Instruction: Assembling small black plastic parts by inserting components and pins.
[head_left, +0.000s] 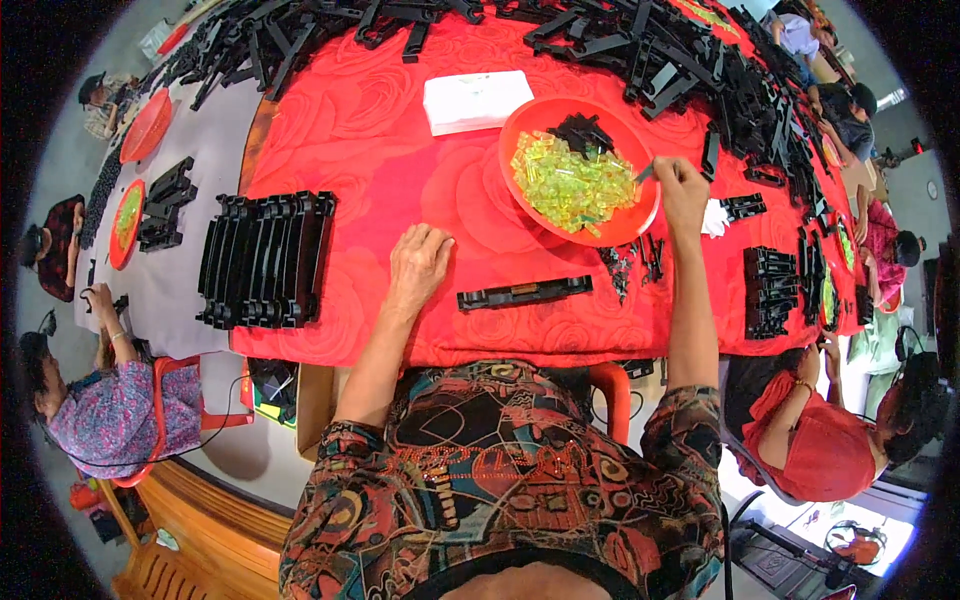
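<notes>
R hand [683,190] is seen at the 3 o'clock rim of a round orange plastic bowl [520,130], fingers bunched together; a small thin grey piece [644,172] appears pinched at the fingertips, pointing toward 9–10 o'clock into the bowl, though the clamp itself is too small to be confirmed. Inside the bowl a heap of translucent yellow-green plastic bits [572,186] is spread centre to 6 o'clock, w/ a small clump of black plastic parts [581,131] at 12 o'clock. The yellow-green heap lies directly at 9 o'clock from the R fingertips, just beside them; R hand is by far the nearer. L hand [418,262] is laid flat, palm down, fingers slightly apart, holding nothing, on the red rose-patterned tablecloth [360,130]. A long black plastic strip [524,293] is noted at approx 4 o'clock from L hand, near but not touching, long axis running 9-to-3 w/ slight upward tilt on the R end. A row of black plastic frames [265,260] is stacked at 9 o'clock of L hand, well apart. A white rectangular box [476,101] sits at 10 o'clock of the bowl, just beside the rim.
</notes>
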